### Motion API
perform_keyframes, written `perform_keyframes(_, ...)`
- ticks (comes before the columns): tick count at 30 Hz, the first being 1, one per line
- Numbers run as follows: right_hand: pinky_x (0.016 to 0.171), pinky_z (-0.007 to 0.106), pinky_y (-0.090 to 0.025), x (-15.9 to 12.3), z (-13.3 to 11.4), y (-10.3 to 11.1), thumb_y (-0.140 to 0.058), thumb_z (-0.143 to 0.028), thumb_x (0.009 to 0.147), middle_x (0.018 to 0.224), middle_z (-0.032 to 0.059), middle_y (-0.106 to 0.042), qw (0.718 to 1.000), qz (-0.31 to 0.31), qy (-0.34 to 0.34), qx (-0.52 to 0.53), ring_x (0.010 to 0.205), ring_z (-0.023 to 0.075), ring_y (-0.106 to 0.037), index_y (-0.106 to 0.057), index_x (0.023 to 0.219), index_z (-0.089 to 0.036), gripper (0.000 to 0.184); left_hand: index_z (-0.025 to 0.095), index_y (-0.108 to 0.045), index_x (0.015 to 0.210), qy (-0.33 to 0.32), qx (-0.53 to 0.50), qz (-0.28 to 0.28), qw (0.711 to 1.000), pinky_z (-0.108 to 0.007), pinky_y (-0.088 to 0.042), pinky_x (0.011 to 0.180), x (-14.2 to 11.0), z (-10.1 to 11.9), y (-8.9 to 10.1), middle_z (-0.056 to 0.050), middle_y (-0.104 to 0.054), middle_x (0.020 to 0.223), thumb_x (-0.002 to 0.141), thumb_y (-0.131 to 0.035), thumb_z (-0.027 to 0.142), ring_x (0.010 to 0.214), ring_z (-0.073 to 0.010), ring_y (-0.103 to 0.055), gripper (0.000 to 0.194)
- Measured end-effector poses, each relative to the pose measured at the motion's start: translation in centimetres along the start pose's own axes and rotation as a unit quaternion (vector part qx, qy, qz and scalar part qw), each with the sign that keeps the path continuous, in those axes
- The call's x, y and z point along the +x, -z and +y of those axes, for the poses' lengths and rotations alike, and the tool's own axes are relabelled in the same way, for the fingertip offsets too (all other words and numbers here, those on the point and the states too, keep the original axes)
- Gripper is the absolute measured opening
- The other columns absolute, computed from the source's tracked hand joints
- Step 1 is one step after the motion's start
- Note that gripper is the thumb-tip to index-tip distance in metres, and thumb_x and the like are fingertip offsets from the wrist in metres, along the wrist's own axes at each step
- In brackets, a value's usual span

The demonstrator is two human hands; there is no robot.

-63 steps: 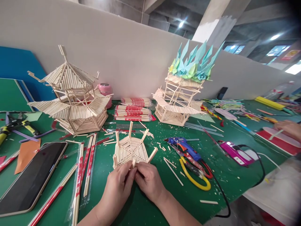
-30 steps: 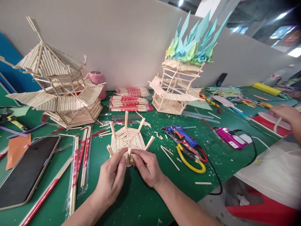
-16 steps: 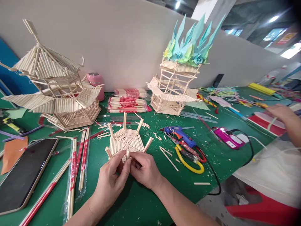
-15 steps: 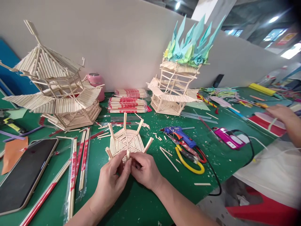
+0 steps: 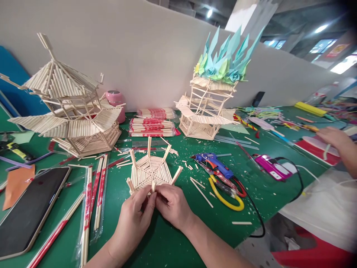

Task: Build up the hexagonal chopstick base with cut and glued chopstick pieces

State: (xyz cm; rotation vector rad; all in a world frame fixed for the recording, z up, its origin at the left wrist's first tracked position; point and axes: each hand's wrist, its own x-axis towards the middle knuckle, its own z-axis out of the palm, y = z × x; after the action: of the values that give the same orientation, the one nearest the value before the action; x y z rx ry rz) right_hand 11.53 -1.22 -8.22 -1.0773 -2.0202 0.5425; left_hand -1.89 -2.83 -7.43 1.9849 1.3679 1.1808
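A flat hexagonal panel of glued wooden sticks (image 5: pixel 151 170) lies on the green table (image 5: pixel 167 238), with short posts sticking up at its corners. My left hand (image 5: pixel 133 219) and my right hand (image 5: pixel 172 204) meet at its near edge. The fingertips of both hands pinch the near corner post together. Both hands are closed on that post and edge.
A large stick pagoda (image 5: pixel 69 111) stands at the left, a second one topped with paper cranes (image 5: pixel 212 100) at the back. Wrapped chopsticks (image 5: pixel 152 126), a phone (image 5: pixel 30 208), a blue glue gun (image 5: pixel 214 163), yellow-handled pliers (image 5: pixel 225 193) and a pink device (image 5: pixel 272 167) lie around. Another person's hand (image 5: pixel 336 139) works at the right.
Both hands stay pinched on the panel's near corner post. The view has shifted slightly; the panel and hands sit a little lower in the picture.
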Motion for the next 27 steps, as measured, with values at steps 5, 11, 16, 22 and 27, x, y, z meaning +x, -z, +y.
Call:
perform_keyframes(5,0.049,0.024,-0.04,0.08,-0.07,0.1,-0.042,-0.02,0.085,0.058,0.002,-0.058,1.0,0.0,0.003,-0.001,0.052,0.0141,-0.052,-0.058,0.072,-0.018,0.021,0.017,-0.059,0.082,0.001,-0.001,0.0,1.0,-0.02,-0.046,0.051,-0.01,-0.25,-0.1,0.0,-0.064,0.064,0.082,-0.046,0.02,0.053,-0.0124,-0.058,0.013)
perform_keyframes(11,0.052,0.025,-0.041,-0.02,-0.01,0.0,-0.043,-0.019,0.084,0.06,0.0025,-0.06,1.0,-0.001,0.003,0.001,0.055,0.0148,-0.053,-0.059,0.075,-0.018,0.019,0.017,-0.059,0.08,-0.005,-0.002,0.004,1.0,-0.02,-0.047,0.052,0.02,-0.17,-0.09,-0.001,-0.066,0.065,0.082,-0.046,0.019,0.055,-0.0128,-0.06,0.013)
perform_keyframes(16,0.05,0.024,-0.04,0.1,-0.03,0.07,-0.044,-0.018,0.084,0.058,0.002,-0.059,1.0,0.001,0.001,0.005,0.053,0.0145,-0.052,-0.059,0.072,-0.018,0.019,0.017,-0.059,0.08,-0.005,-0.003,0.004,1.0,-0.021,-0.048,0.053,-0.01,-0.16,-0.08,-0.002,-0.066,0.065,0.082,-0.046,0.018,0.057,-0.0136,-0.062,0.013)
perform_keyframes(22,0.05,0.025,-0.039,0.13,-0.07,0.05,-0.043,-0.018,0.084,0.058,0.0021,-0.059,1.0,-0.002,-0.001,0.007,0.053,0.0145,-0.052,-0.058,0.071,-0.018,0.02,0.017,-0.058,0.085,-0.007,-0.011,-0.001,1.0,-0.02,-0.049,0.056,0.03,-0.24,-0.14,-0.001,-0.066,0.068,0.082,-0.046,0.017,0.06,-0.0129,-0.063,0.012)
perform_keyframes(27,0.05,0.025,-0.04,0.15,-0.13,0.09,-0.043,-0.019,0.085,0.058,0.0019,-0.059,1.0,-0.004,-0.002,0.011,0.052,0.0145,-0.052,-0.058,0.07,-0.018,0.021,0.017,-0.058,0.086,-0.008,-0.016,0.0,1.0,-0.019,-0.049,0.057,0.06,-0.26,-0.15,-0.002,-0.066,0.07,0.082,-0.047,0.016,0.062,-0.013,-0.063,0.012)
